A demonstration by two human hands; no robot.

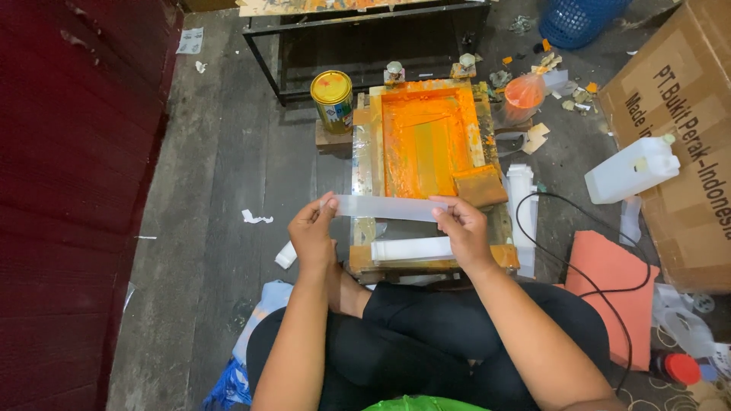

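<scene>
Translucent plastic strip [384,207] is held stretched flat between left hand [312,232] and right hand [462,228], each end pinched by fingertips, above the near edge of the orange-inked screen frame [426,137].

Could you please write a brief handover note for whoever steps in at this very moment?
Left hand: pinching one end of a translucent plastic strip.
Right hand: pinching the other end; strip is stretched flat between both, above the near edge of the screen-printing frame.
Frame sits on the floor, coated in orange ink, squeegee resting at its right corner.
A stack of white strips lies on the frame's near edge; another stack lies right of it.
Yellow-lidded can stands at the far left.
The held strip looks unprinted.
</scene>
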